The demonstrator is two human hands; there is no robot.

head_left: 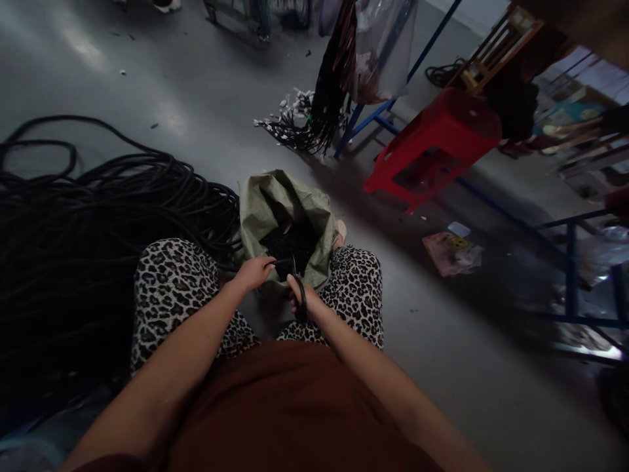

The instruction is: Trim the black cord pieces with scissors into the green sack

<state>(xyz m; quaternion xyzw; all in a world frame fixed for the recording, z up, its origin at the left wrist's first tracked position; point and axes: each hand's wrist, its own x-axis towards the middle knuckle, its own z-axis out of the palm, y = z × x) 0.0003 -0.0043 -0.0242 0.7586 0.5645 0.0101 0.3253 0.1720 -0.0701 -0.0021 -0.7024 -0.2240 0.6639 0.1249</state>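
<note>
My left hand (256, 273) is closed on a black cord (281, 261), whose end points right over the mouth of a sack. In my right hand (303, 296) is a pair of scissors (301, 299) with black handles, its blades upward beside the cord's end. I cannot tell whether the blades touch the cord. The greenish woven sack (322, 219) stands open between my knees, with dark pieces (295, 239) inside it. Left of the sack, a large heap of long black cord (162, 177) spreads over the floor.
A red plastic stool (442, 141) lies tilted in view at the upper right, near a blue metal frame (378, 118). Dark strands with white tips (299, 121) hang down to the floor ahead. Flat packets (449, 252) lie on the grey floor to the right.
</note>
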